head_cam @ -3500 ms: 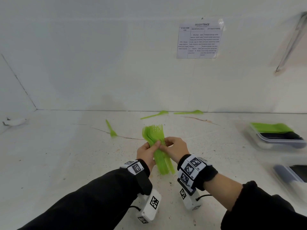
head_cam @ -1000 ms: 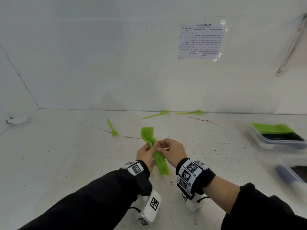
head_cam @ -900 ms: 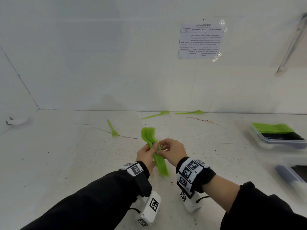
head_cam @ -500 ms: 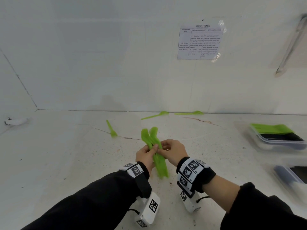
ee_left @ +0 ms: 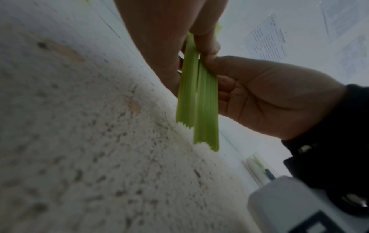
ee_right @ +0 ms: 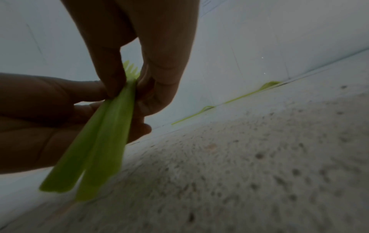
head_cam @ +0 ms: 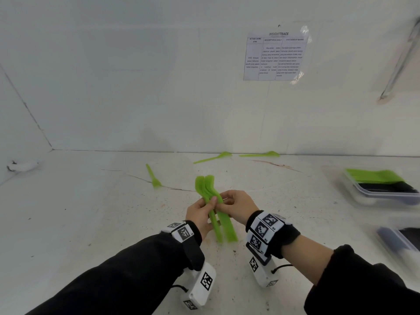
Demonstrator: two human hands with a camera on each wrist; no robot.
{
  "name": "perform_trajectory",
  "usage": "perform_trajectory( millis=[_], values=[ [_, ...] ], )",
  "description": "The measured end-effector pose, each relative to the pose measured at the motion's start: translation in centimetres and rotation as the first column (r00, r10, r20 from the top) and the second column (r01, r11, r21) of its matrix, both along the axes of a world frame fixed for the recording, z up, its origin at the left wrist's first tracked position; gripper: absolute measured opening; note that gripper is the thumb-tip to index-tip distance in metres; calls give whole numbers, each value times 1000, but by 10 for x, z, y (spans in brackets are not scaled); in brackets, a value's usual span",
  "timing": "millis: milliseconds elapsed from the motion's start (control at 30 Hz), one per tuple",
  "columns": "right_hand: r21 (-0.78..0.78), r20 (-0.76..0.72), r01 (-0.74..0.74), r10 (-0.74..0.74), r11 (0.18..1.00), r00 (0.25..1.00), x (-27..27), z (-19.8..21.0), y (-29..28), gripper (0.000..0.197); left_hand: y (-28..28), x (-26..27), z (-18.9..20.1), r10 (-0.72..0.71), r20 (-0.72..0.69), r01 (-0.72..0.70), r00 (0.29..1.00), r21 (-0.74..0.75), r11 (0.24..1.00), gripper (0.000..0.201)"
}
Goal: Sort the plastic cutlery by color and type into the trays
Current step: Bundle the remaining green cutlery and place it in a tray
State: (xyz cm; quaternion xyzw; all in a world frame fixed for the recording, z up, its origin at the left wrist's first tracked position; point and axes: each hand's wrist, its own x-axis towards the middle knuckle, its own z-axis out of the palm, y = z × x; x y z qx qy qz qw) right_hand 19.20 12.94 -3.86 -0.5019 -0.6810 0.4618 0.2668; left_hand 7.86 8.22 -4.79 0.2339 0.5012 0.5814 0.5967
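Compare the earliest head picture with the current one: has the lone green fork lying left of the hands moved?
No. The lone green fork lies by the same crack in the table, at the same angle.

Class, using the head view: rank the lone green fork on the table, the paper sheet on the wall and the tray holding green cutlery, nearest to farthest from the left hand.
1. Lone green fork: just beyond the left hand, slightly left.
2. Tray holding green cutlery: far right.
3. Paper sheet: high on the back wall.
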Motion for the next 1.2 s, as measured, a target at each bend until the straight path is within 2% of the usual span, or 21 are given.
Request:
perform_trajectory(
  millis=[133, 200, 267, 367, 633, 933, 1033, 1100, 1200],
  values=[
    [30, 4, 104, -104, 994, 995, -1, 0, 0, 24, 4, 2, -7, 144, -45, -144, 989, 6, 990, 15],
    [29, -6, 119, -118, 993, 993, -3, 0, -2, 24, 7, 4, -8, 168, -75, -169, 983, -6, 986, 15],
    [26, -29, 137, -136, 990, 990, -5, 0, -4, 23, 7, 6, -4, 149, -66, -152, 987, -41, 988, 12],
    [23, -40, 160, -159, 987, 987, -7, 0, -5, 22, 6, 6, 2, 140, 12, -138, 990, -90, 986, 20],
    [40, 25, 116, -117, 992, 993, -8, 2, -8, 25, 0, 3, -2, 66, -116, -69, 991, -30, 997, 27],
    [58, 41, 81, -84, 995, 996, -5, 4, -9, 31, -7, -1, -2, 12, -92, -11, 996, 10, 1000, 27],
    [40, 42, 119, -121, 992, 992, -4, 6, -9, 35, -8, 1, -1, 0, -82, 0, 997, 9, 1000, 28],
    [51, 31, 131, -133, 990, 991, -4, 8, -10, 31, -9, 2, 0, 1, -75, 0, 997, 13, 1000, 27],
    [97, 95, 80, -89, 992, 992, -6, 11, -14, 30, -8, 3, 0, 36, -57, -35, 998, 26, 999, 24]
  ],
)
